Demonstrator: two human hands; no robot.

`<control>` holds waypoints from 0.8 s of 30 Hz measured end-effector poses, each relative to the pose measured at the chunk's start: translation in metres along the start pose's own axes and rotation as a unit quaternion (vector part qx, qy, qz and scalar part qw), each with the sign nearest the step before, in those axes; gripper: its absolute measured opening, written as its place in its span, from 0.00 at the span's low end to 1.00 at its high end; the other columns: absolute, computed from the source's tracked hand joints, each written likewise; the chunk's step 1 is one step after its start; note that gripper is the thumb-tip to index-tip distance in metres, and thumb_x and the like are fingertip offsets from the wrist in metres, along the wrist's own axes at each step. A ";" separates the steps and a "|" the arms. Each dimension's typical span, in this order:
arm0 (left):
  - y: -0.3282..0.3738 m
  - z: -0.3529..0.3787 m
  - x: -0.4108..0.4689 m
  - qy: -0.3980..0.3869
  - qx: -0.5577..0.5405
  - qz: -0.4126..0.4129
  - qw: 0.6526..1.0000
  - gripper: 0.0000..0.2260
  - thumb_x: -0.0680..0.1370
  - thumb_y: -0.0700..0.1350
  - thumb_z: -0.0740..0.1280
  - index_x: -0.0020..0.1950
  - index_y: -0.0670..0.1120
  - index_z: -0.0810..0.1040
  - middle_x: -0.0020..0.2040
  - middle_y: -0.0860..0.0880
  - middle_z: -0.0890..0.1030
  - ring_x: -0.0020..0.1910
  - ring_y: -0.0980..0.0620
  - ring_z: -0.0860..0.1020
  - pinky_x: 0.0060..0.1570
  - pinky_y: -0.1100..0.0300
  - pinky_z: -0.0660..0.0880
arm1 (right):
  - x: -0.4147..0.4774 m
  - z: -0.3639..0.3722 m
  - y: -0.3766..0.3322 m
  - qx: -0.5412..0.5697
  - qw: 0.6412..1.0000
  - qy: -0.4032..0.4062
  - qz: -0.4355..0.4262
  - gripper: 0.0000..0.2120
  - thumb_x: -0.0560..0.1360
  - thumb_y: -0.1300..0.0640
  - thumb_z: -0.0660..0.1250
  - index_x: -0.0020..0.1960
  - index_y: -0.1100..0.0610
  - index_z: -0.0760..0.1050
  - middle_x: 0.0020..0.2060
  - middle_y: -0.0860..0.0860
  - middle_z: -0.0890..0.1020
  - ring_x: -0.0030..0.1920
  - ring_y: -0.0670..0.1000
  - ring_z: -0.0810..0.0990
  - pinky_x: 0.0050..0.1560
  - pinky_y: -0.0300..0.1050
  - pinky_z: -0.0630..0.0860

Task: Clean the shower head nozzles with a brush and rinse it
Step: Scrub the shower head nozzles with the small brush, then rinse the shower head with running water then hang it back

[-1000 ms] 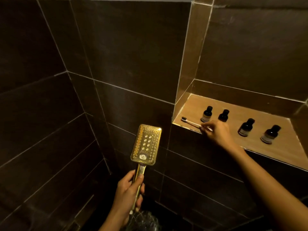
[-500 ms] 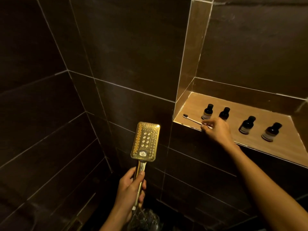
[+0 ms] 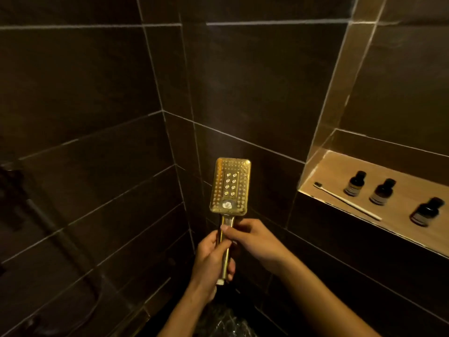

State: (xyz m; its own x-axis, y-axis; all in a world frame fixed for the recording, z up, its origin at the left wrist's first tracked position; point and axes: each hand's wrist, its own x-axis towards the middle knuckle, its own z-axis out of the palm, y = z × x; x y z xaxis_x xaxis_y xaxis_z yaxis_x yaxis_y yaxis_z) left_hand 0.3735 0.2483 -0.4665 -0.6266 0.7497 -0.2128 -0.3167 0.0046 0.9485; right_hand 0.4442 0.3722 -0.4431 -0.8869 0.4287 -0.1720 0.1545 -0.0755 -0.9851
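Observation:
A gold rectangular shower head (image 3: 230, 185) stands upright in the middle of the view, its nozzle face turned towards me. My left hand (image 3: 211, 259) is wrapped around the lower part of its handle. My right hand (image 3: 255, 239) grips the upper handle just under the head, thumb on the front. A white-handled brush (image 3: 347, 201) with dark bristles lies on the floor of the wall niche (image 3: 315, 175) at the right, apart from both hands.
Three small dark bottles (image 3: 382, 191) stand in the niche behind the brush. Dark tiled walls meet in a corner behind the shower head. A dark hose (image 3: 73, 251) and fitting hang on the left wall. Something shiny and crinkled (image 3: 226, 322) lies below my hands.
My right hand has let go of the brush on the niche shelf and moved left onto the shower head's handle. The view has swung left, and the brush lies still.

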 end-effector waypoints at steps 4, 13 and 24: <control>0.025 -0.023 -0.004 0.011 0.009 0.030 0.999 0.10 0.83 0.39 0.63 0.64 0.43 0.77 0.34 0.48 0.82 0.25 0.52 0.76 0.21 0.62 0.72 | 0.026 0.028 -0.018 0.053 0.998 -0.044 -0.007 0.20 0.76 0.51 0.73 0.52 0.69 0.80 0.42 0.62 0.81 0.35 0.55 0.78 0.35 0.48 0.72; 0.094 -0.100 -0.015 0.074 0.095 0.076 0.990 0.08 0.83 0.42 0.66 0.59 0.41 0.80 0.44 0.43 0.83 0.36 0.50 0.82 0.36 0.59 0.79 | 0.079 0.095 -0.079 0.051 0.989 -0.133 -0.049 0.16 0.77 0.57 0.74 0.51 0.72 0.79 0.38 0.64 0.82 0.29 0.58 0.79 0.29 0.46 0.75; 0.229 -0.249 0.006 0.213 0.270 0.125 0.931 0.05 0.80 0.51 0.70 0.47 0.51 0.79 0.36 0.54 0.81 0.36 0.55 0.76 0.37 0.60 0.72 | 0.144 0.197 -0.184 0.056 0.983 -0.123 -0.122 0.09 0.75 0.63 0.73 0.54 0.62 0.84 0.51 0.59 0.87 0.49 0.53 0.86 0.50 0.48 0.79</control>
State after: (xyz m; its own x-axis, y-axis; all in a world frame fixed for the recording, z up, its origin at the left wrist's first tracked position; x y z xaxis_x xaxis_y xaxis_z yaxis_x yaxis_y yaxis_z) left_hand 0.1197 0.0895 -0.3088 -0.8945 0.4424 0.0652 0.2089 0.2844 0.9357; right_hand 0.2029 0.2705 -0.2867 -0.9723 0.2166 0.0883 -0.1125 -0.1022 -0.9884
